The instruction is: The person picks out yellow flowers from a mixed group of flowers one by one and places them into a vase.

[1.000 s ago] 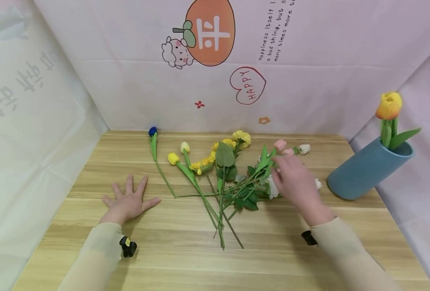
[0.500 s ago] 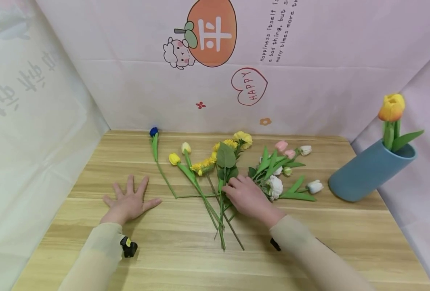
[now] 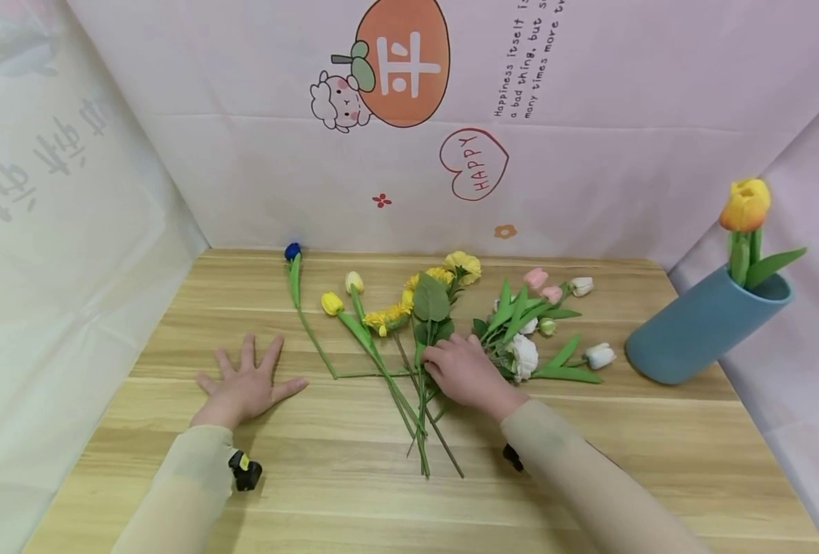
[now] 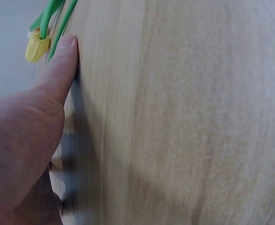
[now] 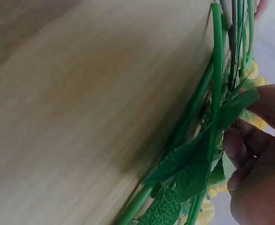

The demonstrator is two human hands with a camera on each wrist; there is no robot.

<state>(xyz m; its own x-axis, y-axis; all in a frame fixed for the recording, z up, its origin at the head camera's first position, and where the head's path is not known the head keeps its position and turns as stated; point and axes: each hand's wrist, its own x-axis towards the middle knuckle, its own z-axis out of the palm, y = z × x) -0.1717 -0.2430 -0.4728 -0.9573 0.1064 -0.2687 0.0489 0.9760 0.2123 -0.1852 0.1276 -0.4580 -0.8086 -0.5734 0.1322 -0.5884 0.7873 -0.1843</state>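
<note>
My left hand (image 3: 245, 388) lies flat on the wooden table, fingers spread, left of the flowers. In the left wrist view its thumb (image 4: 62, 61) points toward a yellow tulip (image 4: 36, 48). At the middle of the pile, my right hand (image 3: 470, 375) has curled fingers that pinch a green flower stem (image 3: 422, 415) below a broad leaf (image 3: 431, 297). Leaves partly hide the fingertips in the right wrist view, where green stems (image 5: 217, 70) run past the hand. Yellow blossoms (image 3: 388, 317) lie beyond, and a white flower (image 3: 524, 357) lies to the hand's right.
A blue vase (image 3: 700, 327) with a slanted shape holds an orange-yellow tulip (image 3: 746, 205) at the right. Pink tulips (image 3: 536, 278) and a white tulip (image 3: 599, 355) lie nearer it. A blue flower (image 3: 293, 251) lies at the back left. Printed cloth (image 3: 277, 177) walls the table's back.
My right hand has moved left from the pink and white flowers to the stems at the pile's middle, uncovering those flowers. The left hand has stayed put.
</note>
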